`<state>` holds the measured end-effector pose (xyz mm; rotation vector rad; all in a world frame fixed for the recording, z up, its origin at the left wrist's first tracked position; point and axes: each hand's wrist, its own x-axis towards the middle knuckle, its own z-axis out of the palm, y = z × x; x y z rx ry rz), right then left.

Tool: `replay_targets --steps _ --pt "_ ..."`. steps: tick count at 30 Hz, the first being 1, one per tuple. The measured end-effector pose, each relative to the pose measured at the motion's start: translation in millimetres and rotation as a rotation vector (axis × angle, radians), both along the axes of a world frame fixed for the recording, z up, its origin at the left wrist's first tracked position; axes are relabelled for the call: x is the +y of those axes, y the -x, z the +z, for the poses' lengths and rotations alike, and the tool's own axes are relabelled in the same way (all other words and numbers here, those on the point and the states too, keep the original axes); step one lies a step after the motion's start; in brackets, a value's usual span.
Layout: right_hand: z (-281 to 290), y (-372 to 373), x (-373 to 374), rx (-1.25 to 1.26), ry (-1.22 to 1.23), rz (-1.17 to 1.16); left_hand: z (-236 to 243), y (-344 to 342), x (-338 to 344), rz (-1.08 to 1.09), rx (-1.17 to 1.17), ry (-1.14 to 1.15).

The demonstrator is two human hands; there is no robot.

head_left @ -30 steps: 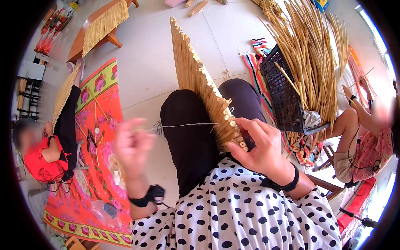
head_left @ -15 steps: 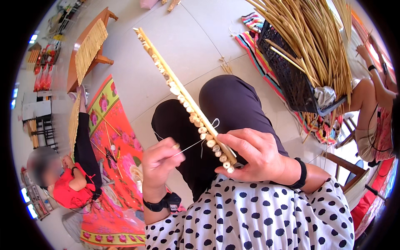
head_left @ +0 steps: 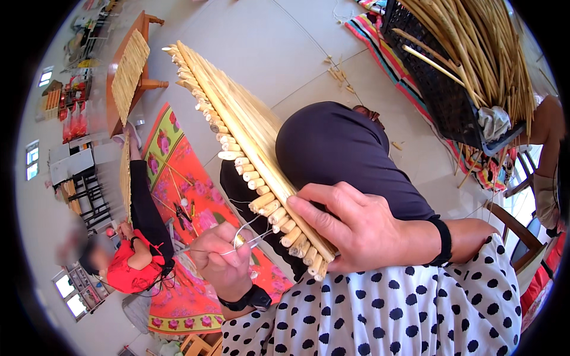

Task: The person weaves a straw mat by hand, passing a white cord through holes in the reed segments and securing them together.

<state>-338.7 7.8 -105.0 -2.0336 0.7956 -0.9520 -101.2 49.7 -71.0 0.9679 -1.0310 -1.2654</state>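
Note:
A mat of pale dried stalks (head_left: pixel 244 127) slants across my lap, with a longer stalk lying along its edge and a row of cut ends facing left. My right hand (head_left: pixel 368 228) is closed on its near end, thumb and fingers pressing the edge. Beside the cut ends, my left hand (head_left: pixel 221 255) pinches a thin white thread (head_left: pixel 254 226). The thread loops from the fingers to the stalk ends. Something yellowish shows on a left finger, too small to make out. Part of the mat is hidden behind my right hand and knee.
At upper right a black crate (head_left: pixel 424 89) holds many long stalks on a striped cloth (head_left: pixel 380 50). A person in red (head_left: pixel 136 261) sits at left by a floral red cloth (head_left: pixel 178 196) with tools on it. Another mat (head_left: pixel 130 74) leans on a wooden bench (head_left: pixel 142 35).
The mat has tilted, so its broad face now shows behind the edge. My left hand has come down and nearer the cut ends, and the thread now forms a loop.

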Motion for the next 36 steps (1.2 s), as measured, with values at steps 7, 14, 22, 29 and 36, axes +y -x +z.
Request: replay_targets --steps 7,14,22,29,36 --pt "-5.2 -15.3 -3.3 -0.111 0.054 0.089 23.0 -1.7 -0.2 0.115 -0.399 0.131" --pt "-15.6 -30.4 -2.7 -0.165 0.062 0.136 22.6 -34.5 2.5 -0.083 -0.291 0.159" --pt "-23.6 -37.2 3.7 -0.194 0.095 0.255 9.7 -47.6 22.1 0.337 -0.004 -0.065" --pt "-25.7 -30.8 8.2 -0.138 0.121 0.296 2.1 -61.9 26.9 0.217 0.149 -0.182" --pt "-24.8 -36.7 8.9 -0.122 0.086 0.292 4.5 -56.0 27.1 0.242 0.130 -0.150"
